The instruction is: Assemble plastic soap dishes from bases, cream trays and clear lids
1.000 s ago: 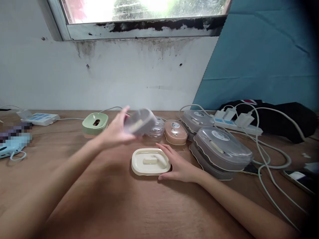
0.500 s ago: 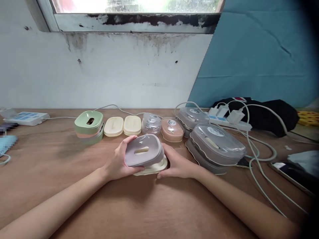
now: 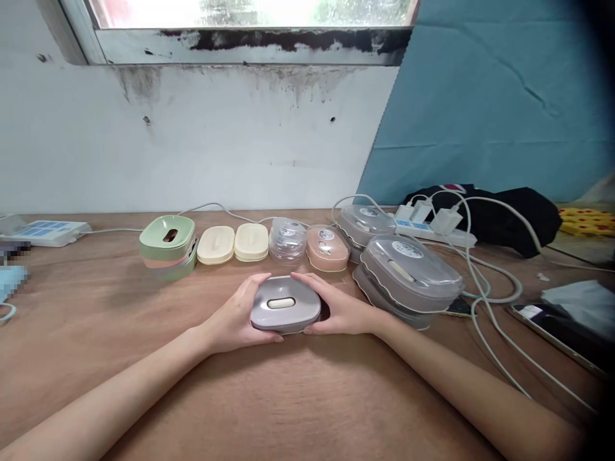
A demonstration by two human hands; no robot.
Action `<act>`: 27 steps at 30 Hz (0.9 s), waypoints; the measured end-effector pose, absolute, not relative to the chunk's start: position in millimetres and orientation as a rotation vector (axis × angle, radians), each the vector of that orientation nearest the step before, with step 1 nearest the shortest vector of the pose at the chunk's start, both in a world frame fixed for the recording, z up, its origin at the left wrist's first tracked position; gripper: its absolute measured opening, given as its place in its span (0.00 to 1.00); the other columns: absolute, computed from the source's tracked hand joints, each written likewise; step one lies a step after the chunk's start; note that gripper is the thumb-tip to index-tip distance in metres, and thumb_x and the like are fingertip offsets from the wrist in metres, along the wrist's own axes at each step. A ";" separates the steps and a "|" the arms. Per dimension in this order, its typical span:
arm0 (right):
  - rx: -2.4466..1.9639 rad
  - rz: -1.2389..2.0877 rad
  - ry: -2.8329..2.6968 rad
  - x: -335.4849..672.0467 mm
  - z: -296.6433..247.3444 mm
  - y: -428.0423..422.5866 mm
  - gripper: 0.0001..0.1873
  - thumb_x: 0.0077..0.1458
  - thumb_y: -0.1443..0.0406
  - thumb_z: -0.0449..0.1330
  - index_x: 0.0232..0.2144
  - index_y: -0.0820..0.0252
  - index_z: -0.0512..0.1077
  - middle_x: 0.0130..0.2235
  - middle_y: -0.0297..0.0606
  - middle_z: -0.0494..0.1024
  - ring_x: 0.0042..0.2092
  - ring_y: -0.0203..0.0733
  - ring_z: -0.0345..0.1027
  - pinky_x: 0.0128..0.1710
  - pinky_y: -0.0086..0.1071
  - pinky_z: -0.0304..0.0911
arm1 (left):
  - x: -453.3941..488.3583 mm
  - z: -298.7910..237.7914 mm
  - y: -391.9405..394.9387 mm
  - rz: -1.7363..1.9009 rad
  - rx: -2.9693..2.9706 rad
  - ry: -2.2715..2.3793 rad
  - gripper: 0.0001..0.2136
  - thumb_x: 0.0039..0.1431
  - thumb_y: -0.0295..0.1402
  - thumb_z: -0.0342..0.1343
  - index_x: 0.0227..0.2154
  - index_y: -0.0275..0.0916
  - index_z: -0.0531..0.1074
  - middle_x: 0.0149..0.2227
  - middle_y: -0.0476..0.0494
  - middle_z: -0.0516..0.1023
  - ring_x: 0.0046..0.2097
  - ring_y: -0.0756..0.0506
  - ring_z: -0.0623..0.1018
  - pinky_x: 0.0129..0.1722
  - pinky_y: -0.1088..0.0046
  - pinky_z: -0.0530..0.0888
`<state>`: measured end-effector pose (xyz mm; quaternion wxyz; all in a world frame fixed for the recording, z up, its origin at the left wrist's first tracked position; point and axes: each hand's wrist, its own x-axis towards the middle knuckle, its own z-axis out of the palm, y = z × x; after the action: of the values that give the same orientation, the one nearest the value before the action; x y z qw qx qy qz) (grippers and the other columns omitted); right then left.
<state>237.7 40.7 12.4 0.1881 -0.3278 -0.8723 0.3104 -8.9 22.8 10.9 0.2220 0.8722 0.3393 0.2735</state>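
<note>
Item: one grey, glossy, rounded-oblong plastic case [image 3: 291,317], slotted on top, on the brown wooden bench [image 3: 288,397], apart from its back edge. Left grip [image 3: 237,315] and right grip [image 3: 339,306]: clasped around the case's opposite ends. Near the back edge: green slotted plastic piece [image 3: 154,234] topping a stack [image 3: 166,262]; two cream rounded plastic pieces [image 3: 216,242]; peach oval plastic case [image 3: 327,254].
</note>
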 end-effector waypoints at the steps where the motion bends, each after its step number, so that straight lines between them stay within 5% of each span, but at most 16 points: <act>1: -0.934 0.865 -2.459 237.7 12.5 40.6 0.49 0.43 0.59 0.65 0.61 0.61 0.43 0.60 0.49 0.50 0.61 0.51 0.45 0.59 0.44 0.46 | -10.3 11.1 23.2 0.740 2.404 0.931 0.42 0.42 0.40 0.65 0.56 0.43 0.45 0.56 0.35 0.56 0.56 0.36 0.62 0.53 0.56 0.64; 16: -0.924 0.778 -2.489 238.0 10.2 41.1 0.50 0.41 0.59 0.65 0.61 0.60 0.43 0.59 0.48 0.53 0.60 0.51 0.47 0.58 0.44 0.47 | -21.4 6.9 32.1 0.705 2.252 0.885 0.49 0.40 0.48 0.63 0.60 0.40 0.39 0.61 0.32 0.46 0.61 0.35 0.53 0.57 0.55 0.57; 22: -0.940 0.772 -2.470 236.4 9.2 40.3 0.50 0.41 0.59 0.65 0.61 0.59 0.44 0.58 0.49 0.52 0.60 0.52 0.46 0.57 0.46 0.47 | 29.1 61.1 76.8 0.771 2.303 1.705 0.33 0.56 0.45 0.49 0.58 0.29 0.47 0.60 0.33 0.53 0.61 0.43 0.54 0.59 0.70 0.54; 27: -0.965 0.769 -2.471 235.5 11.1 39.0 0.50 0.41 0.58 0.65 0.61 0.61 0.43 0.58 0.49 0.52 0.60 0.51 0.46 0.58 0.44 0.46 | 98.4 108.0 137.6 0.483 2.209 1.936 0.44 0.44 0.50 0.57 0.57 0.23 0.51 0.58 0.21 0.55 0.60 0.30 0.52 0.54 0.57 0.58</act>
<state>235.5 39.0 11.1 0.1889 -0.3431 -0.8785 0.2734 98.4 137.6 108.0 0.0825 0.7395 0.6483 0.1616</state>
